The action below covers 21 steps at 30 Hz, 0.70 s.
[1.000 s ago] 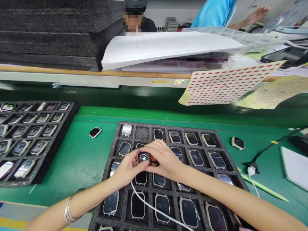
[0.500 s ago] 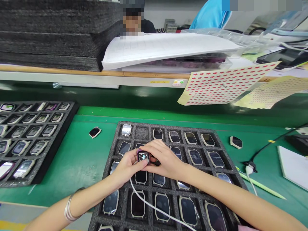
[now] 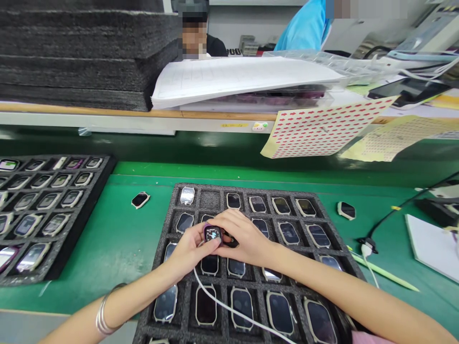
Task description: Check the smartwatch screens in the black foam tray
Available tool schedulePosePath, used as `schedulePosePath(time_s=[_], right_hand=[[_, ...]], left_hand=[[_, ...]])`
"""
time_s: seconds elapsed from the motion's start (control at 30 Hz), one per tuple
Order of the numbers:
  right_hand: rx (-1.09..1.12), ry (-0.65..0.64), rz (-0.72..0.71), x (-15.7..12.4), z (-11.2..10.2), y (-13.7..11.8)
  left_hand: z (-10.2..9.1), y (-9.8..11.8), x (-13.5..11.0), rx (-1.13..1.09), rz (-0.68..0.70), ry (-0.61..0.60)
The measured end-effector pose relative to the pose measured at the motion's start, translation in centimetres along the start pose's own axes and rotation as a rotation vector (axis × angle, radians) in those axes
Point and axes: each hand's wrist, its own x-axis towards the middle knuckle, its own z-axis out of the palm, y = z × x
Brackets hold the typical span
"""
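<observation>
Purple-edged smartwatch [image 3: 213,234] sits between both hands, its lit dial turned up toward the wearer. The left hand [image 3: 195,242] grasps it, thumb laid over the lower part of the screen and fingers bent behind the case. The right hand [image 3: 244,236] is also closed on the watch, fingers curled over its far and right edges; its fingertips are partly hidden.

The left forearm reaches in from the lower left, with silver bracelets [image 3: 102,315] at the wrist, and the right forearm slants in from the lower right. A white cable [image 3: 229,309] emerges from under the left hand and runs down toward the wearer; whether it joins the watch cannot be told.

Beneath both hands lies a dark foam tray [image 3: 209,198], divided into compartments, with pale-framed watches [image 3: 205,306] lying face up in many of them. Well to the left of the left hand, a second foam tray [image 3: 76,224] carries rows of watches, a few with purple frames. On the green tabletop [image 3: 103,239], one loose watch [image 3: 140,199] lies beyond the left hand and to its left; another loose watch [image 3: 346,210] lies beyond the right hand, to its right.
</observation>
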Motion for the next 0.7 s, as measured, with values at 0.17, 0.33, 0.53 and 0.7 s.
schedulePosePath(time_s=[0.17, 0.33, 0.53, 0.7], right_hand=[[-0.01, 0.015, -0.015, 0.0, 0.2, 0.1], [0.013, 0.006, 0.009, 0.0, -0.2, -0.1], [-0.109, 0.039, 0.189, 2.9, -1.1, 2.5], [-0.397, -0.129, 0.252, 5.0, -1.2, 4.9]], left_hand=[[0.0, -0.1, 0.1, -0.004, 0.011, 0.0], [0.0, -0.2, 0.0, 0.021, 0.031, 0.011], [0.0, -0.9, 0.2, -0.049, -0.01, -0.037], [-0.2, -1.1, 0.2, -0.034, -0.021, -0.082]])
